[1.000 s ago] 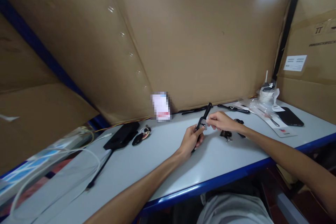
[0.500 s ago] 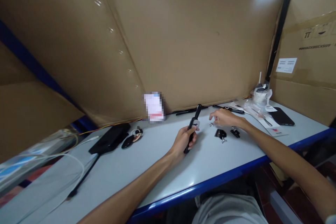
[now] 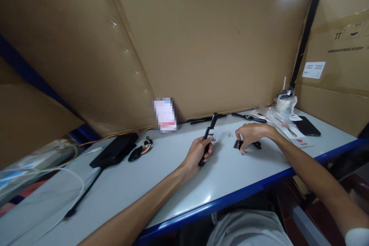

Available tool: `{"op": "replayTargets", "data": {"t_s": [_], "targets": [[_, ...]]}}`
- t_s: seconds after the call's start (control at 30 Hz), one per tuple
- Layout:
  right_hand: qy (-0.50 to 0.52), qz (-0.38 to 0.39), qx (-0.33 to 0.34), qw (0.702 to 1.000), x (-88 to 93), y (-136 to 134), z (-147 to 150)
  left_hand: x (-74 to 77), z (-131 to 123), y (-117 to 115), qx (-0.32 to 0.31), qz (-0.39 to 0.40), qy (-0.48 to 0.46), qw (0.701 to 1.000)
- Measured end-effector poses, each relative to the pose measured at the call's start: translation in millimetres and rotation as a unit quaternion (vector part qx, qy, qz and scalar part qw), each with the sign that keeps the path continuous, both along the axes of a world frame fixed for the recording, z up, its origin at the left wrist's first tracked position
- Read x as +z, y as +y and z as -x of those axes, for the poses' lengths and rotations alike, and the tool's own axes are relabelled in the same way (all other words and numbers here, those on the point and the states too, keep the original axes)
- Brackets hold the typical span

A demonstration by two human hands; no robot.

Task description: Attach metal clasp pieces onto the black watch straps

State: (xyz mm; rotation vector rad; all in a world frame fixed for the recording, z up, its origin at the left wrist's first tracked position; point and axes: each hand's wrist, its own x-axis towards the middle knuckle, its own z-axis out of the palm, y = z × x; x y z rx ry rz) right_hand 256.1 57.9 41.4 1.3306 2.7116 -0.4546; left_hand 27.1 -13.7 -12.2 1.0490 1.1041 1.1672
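Observation:
My left hand (image 3: 198, 153) is closed around a long black handle-like tool (image 3: 212, 122), which tilts up and away, with a notch partway along it. A small metal piece (image 3: 211, 134) shows at the notch, beside my thumb. Over the table, my right hand (image 3: 252, 133) bends down with thumb and fingers pinched around a small black part (image 3: 238, 144), partly hidden by the fingers. A small silver wing-shaped screw (image 3: 243, 153) lies just below them. Another silver screw (image 3: 230, 135) is left of this hand, and a second black part (image 3: 257, 145) sits under its wrist.
Along the back of the white table (image 3: 173, 184) lie black slim tools (image 3: 248, 117) and a propped, blurred phone (image 3: 165, 115). A dark phone (image 3: 308, 126), plastic packaging (image 3: 276, 117) and a cup (image 3: 285, 102) stand right. Keys (image 3: 140, 150) and a black box (image 3: 115, 150) lie left.
My right hand has moved down and slightly right, from beside the loose silver screw onto the small black part. The left hand keeps its hold; the tool's notch now shows more plainly.

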Motion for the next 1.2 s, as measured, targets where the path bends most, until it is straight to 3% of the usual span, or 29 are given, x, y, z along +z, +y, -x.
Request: {"op": "replayTargets", "data": {"t_s": [0.2, 0.4, 0.6, 0.8, 1.03, 1.1, 1.2], "targets": [[0.043, 0.012, -0.002, 0.999, -14.1, 7, 15, -1.2, 0, -1, 0.001, 0.001, 0.006, 1.0], [0.059, -0.096, -0.015, 0.994, -12.6, 15, 9, -2.2, 0, -1, 0.0, -0.005, 0.009, 1.0], [0.028, 0.097, -0.008, 0.995, -2.1, 5, 2, -1.9, 0, -1, 0.001, -0.005, 0.016, 1.0], [0.024, 0.034, -0.014, 0.999, -7.5, 1, 12, -1.5, -1, -1, 0.003, -0.006, 0.026, 1.0], [0.065, 0.003, -0.028, 0.998, -26.2, 30, 2, -1.9, -1, -1, -0.006, -0.009, 0.029, 1.0], [0.071, 0.021, -0.021, 0.997, -30.0, 38, -2, -1.6, -1, -1, -0.006, -0.008, 0.032, 0.999], [0.072, 0.118, -0.011, 0.99, -29.9, 43, -6, -1.1, -1, -2, -0.004, -0.005, 0.037, 0.999]]}}
